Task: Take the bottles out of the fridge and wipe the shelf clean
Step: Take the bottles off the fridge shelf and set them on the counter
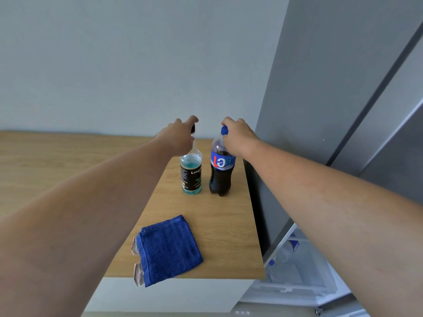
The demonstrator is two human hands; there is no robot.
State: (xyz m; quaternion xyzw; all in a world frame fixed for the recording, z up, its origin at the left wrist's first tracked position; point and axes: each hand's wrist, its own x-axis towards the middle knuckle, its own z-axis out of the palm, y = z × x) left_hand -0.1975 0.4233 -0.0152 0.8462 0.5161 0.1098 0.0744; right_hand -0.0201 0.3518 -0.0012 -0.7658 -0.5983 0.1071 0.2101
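Wooden counter point(217, 225) beside fridge point(320, 110) | left hand point(177, 139) grips syrup bottle point(191, 175) neck, right hand point(239, 138) grips cola bottle point(220, 170) cap | set both flat, release gently, then take blue cloth point(168, 249).

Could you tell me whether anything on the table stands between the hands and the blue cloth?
Nothing visible does: bare tabletop lies between the cloth and both bottles, where the left hand and right hand rest.

Matt wood-grain table point(217, 225), fuzzy blue terry cloth point(169, 250), glossy clear bottles point(220, 170)
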